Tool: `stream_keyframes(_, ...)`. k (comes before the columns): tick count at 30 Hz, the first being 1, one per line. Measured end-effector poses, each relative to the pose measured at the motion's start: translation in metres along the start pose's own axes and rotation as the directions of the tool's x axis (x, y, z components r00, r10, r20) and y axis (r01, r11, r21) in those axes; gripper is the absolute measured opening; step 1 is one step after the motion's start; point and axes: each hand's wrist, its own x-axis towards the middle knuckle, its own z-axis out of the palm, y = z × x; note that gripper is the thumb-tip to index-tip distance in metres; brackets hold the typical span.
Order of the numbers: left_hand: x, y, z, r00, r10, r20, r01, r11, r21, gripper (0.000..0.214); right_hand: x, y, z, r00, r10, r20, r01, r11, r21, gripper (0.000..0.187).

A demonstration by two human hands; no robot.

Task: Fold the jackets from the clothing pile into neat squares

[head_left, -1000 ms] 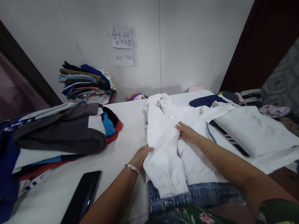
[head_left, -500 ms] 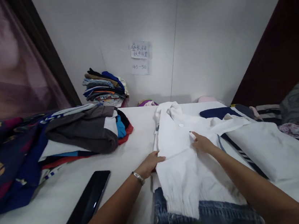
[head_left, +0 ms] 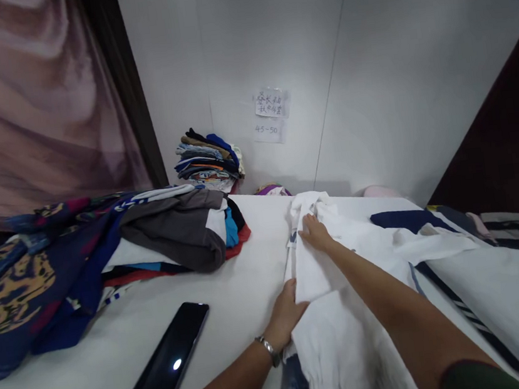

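A white long-sleeved jacket lies with its collar away from me, one gathered cuff near my front and a sleeve laid along its left side. My left hand is closed on its left edge, thumb on top of the cloth. Farther up, near the collar, my right hand is bent over the same side with its fingertips closed on the fabric. Blue denim shows from under the jacket at the front, mostly hidden.
A black phone lies on the white table to the left. Piled clothes lie beyond it, and a folded stack stands at the back. More garments lie at the right. Paper notes hang on the wall.
My right hand has moved from the jacket's middle up and left toward the collar. My left hand still holds the left edge. The view has shifted leftward.
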Motion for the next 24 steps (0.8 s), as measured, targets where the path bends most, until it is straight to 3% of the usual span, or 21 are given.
stream_keyframes(4, -0.01, 0.008, -0.002, 0.994, 0.013, 0.105, -0.055, 0.909, 0.413, 0.068, 0.01, -0.011, 0.024, 0.99, 0.008, 0.141, 0.0, 0.998, -0.056, 0.059)
stream_keyframes(7, -0.014, 0.012, -0.003, 0.982, -0.013, 0.187, -0.097, 0.816, 0.569, 0.053, 0.008, -0.015, 0.039, 0.992, 0.017, 0.125, -0.01, 0.999, -0.052, 0.053)
stream_keyframes(12, -0.016, 0.012, -0.003, 0.986, 0.031, 0.161, -0.128, 0.762, 0.635, 0.033, 0.023, -0.008, 0.029, 0.999, 0.025, 0.026, -0.025, 1.0, 0.013, 0.043)
stream_keyframes(17, -0.01, 0.007, -0.001, 0.982, 0.054, 0.18, -0.157, 0.762, 0.629, 0.029, 0.062, 0.007, 0.003, 0.987, 0.133, -0.085, -0.129, 0.991, 0.045, 0.052)
stream_keyframes(20, -0.007, 0.006, -0.001, 0.981, 0.037, 0.189, -0.151, 0.761, 0.631, 0.028, 0.078, 0.01, 0.0, 0.983, 0.167, -0.069, -0.163, 0.985, 0.063, 0.06)
stream_keyframes(24, -0.006, 0.007, -0.002, 0.977, 0.027, 0.211, -0.157, 0.762, 0.628, 0.027, 0.079, 0.008, 0.019, 0.989, 0.147, 0.02, -0.148, 0.988, 0.044, 0.055)
